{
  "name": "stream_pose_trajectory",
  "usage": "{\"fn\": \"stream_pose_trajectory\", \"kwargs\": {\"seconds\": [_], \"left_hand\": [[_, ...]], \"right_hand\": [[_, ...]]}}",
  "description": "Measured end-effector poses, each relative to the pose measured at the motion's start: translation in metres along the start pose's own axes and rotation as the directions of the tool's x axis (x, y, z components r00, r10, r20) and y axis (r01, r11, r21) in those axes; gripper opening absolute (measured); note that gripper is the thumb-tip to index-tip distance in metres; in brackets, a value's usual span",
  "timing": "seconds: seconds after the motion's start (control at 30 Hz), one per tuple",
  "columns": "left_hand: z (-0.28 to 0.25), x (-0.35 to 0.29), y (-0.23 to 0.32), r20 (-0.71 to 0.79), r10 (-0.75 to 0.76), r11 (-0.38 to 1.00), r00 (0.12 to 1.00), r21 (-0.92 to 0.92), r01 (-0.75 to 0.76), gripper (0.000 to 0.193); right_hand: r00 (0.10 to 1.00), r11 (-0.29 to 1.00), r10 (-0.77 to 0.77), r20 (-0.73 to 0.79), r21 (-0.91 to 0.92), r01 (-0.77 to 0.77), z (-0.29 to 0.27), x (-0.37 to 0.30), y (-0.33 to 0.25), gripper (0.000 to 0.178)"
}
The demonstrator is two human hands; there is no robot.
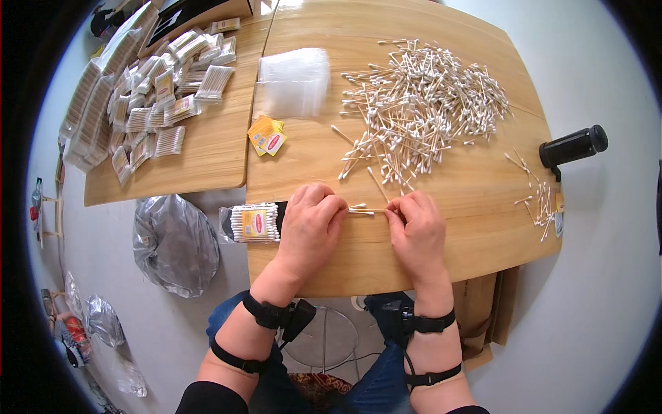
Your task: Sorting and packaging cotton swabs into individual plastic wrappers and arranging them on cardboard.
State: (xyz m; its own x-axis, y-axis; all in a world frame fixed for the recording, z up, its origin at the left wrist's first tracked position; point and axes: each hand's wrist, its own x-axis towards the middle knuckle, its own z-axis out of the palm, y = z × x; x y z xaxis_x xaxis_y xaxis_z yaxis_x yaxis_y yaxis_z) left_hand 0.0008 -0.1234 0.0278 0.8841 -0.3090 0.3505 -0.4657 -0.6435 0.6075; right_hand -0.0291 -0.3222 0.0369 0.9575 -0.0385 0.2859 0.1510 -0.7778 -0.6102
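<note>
Near the front edge of the table, my left hand (312, 222) is closed, with the white tips of a few cotton swabs (361, 209) poking out beside its thumb. My right hand (418, 231) pinches the end of a wooden-stick swab (376, 211) lying between the two hands. Left of my left hand is a flat pack of cotton swabs (241, 223) with a yellow label card, over something black that my hand partly hides. Beyond my right hand spreads a big loose pile of cotton swabs (427, 103).
Clear plastic bags (295, 81) lie stacked beyond yellow cards (267, 136). Filled swab packs (165, 90) heap up on the left table. Stray swabs (543, 207) and a black cylinder (574, 146) are at the right edge. A grey plastic bag (176, 245) stands below, left.
</note>
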Motion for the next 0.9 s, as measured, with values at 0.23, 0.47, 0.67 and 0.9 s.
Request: {"fn": "stream_pose_trajectory", "kwargs": {"seconds": [0.23,0.47,0.67,0.9], "left_hand": [[0.005,0.0,0.002,0.045,0.031,0.999,0.998,-0.037,-0.029,0.006],[0.0,0.0,-0.004,0.044,0.031,0.999,0.999,-0.01,-0.031,0.008],[0.001,-0.002,-0.001,0.086,0.101,0.995,0.991,-0.007,-0.101,0.008],[-0.002,-0.004,0.003,0.147,0.134,0.989,0.98,-0.087,-0.122,0.006]], "right_hand": [[0.994,0.998,-0.063,0.085,0.021,0.061,-0.007,0.001,0.003,0.009],[0.994,0.995,0.103,0.03,-0.021,-0.102,-0.017,-0.002,0.019,0.009],[0.996,0.995,0.073,-0.051,-0.071,-0.076,0.007,0.005,0.003,0.014],[0.999,0.996,0.025,-0.031,-0.081,-0.027,0.015,0.007,-0.001,0.011]]}}
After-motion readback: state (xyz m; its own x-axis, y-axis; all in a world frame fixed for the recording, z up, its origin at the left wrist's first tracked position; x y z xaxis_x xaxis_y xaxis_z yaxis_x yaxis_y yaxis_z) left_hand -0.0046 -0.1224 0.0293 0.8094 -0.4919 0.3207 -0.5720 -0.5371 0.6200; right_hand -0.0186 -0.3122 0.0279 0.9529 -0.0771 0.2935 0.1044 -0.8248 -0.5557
